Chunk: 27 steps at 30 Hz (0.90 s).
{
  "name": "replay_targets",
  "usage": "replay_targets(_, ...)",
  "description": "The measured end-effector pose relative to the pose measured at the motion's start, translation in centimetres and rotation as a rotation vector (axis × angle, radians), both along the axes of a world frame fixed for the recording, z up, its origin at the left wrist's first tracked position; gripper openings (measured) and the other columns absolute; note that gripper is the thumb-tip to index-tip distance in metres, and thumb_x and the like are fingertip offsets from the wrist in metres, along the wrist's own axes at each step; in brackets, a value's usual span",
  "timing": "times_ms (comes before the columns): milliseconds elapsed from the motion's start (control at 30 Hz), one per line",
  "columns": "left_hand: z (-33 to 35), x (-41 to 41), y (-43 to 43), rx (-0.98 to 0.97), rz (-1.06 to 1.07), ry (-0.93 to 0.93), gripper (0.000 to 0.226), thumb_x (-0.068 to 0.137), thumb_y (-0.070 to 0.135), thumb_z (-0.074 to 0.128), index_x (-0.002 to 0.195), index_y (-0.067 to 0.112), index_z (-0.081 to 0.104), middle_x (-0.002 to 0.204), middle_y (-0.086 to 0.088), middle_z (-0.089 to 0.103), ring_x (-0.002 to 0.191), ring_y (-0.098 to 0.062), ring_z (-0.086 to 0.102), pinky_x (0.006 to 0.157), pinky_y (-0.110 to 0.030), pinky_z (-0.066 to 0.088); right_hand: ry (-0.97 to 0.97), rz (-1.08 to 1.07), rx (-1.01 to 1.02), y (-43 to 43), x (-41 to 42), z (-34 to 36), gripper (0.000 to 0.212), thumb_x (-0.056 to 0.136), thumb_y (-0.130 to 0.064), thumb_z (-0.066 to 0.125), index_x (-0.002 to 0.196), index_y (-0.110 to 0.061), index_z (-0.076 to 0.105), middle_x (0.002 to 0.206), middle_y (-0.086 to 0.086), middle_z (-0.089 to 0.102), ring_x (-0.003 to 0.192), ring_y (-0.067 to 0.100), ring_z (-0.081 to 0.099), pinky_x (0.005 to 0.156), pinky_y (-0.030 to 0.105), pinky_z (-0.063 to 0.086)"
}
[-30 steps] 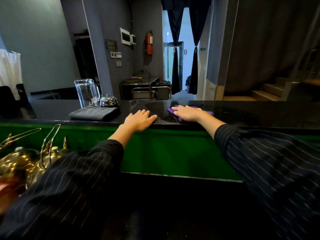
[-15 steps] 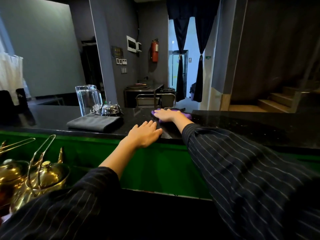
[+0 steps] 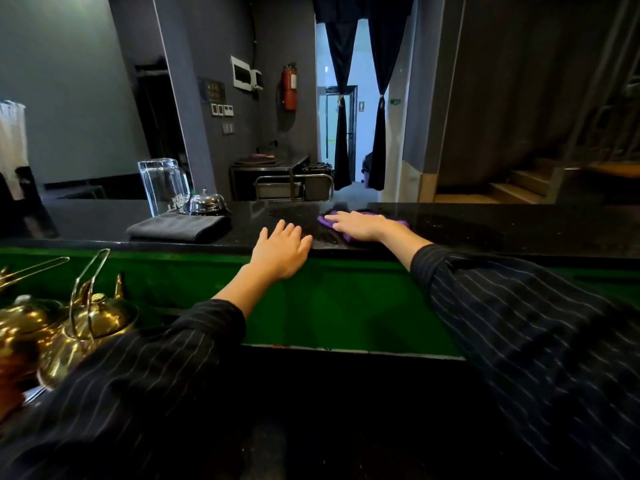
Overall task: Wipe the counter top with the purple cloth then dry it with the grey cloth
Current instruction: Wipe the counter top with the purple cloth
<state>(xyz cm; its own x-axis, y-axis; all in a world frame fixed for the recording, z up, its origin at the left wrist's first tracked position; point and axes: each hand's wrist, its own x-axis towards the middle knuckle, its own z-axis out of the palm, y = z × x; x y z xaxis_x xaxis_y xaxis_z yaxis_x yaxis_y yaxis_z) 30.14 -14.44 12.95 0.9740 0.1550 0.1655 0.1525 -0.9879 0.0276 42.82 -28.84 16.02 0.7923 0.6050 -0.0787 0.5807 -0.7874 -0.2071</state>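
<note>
Hands are working at the black counter top (image 3: 485, 230), in the wet-wipe phase. Right hand (image 3: 360, 225) is lying palm-down on the purple cloth (image 3: 322, 221), fingers straight and close together, pressing rather than gripping. Purple edges are showing beyond the fingertips and beside the wrist. Half a second ago this hand was reaching toward the far edge, just beyond the left hand. It is now sitting nearer the person and further right, so the cloth is travelling back along a sweeping stroke. Left hand (image 3: 280, 249) is staying flat on the near edge of the counter, fingers extended and slightly spread, holding nothing, apparently bracing the body. A dull damp sheen is showing on the stone between the two hands. Grey cloth (image 3: 180, 227) is remaining folded and untouched to the left, just in front of the glass pitcher (image 3: 162, 187) and service bell (image 3: 207, 204). Judgement: wiping is continuing over the middle section, and drying is not yet beginning. Whether the right-hand stretch has been wiped cannot be told.
</note>
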Motion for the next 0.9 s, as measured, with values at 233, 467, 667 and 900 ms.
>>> replay_targets(233,-1.0,-1.7,-3.0,-0.097,-0.003,-0.077,0.064,0.098,0.046,0.024,0.149,0.006,0.019,0.159,-0.012,0.017,0.147,-0.026,0.012,0.119,-0.045,0.003,-0.056,-0.246,-0.008,-9.5,0.8,-0.8,0.054,0.103,-0.043,0.014,0.155,-0.032,0.016,0.164,-0.008,0.007,0.151,0.025,0.01,0.121,0.052,0.005)
replay_targets(467,-0.3,-1.3,-2.4,-0.084,-0.026,0.022,0.066,0.099,0.045,0.027,0.151,0.009,0.01,0.161,-0.01,0.008,0.149,-0.025,0.006,0.12,-0.042,0.004,-0.088,-0.649,-0.059,-5.0,-0.9,-0.5,0.063,0.098,-0.044,0.031,0.154,-0.017,0.022,0.161,0.011,0.021,0.147,0.038,0.015,0.116,0.064,0.006)
replay_targets(667,-0.8,-0.4,-2.1,-0.087,-0.004,0.023,0.068,0.096,0.046,0.035,0.15,0.012,0.013,0.16,-0.008,0.011,0.148,-0.023,0.008,0.119,-0.042,0.004,-0.115,-0.248,-0.01,2.5,-2.4,-0.7,0.058,0.099,-0.042,0.028,0.154,-0.027,0.019,0.164,0.001,0.015,0.15,0.031,0.013,0.116,0.063,0.007)
replay_targets(900,0.3,-0.7,-3.6,-0.097,0.051,0.048,0.071,0.092,0.044,0.043,0.146,0.005,0.02,0.156,-0.013,0.019,0.147,-0.028,0.01,0.117,-0.051,0.004,-0.067,-0.041,0.019,1.4,-4.7,-0.9,0.052,0.102,-0.04,0.018,0.153,-0.035,0.02,0.164,-0.009,0.013,0.15,0.025,0.014,0.116,0.062,0.009)
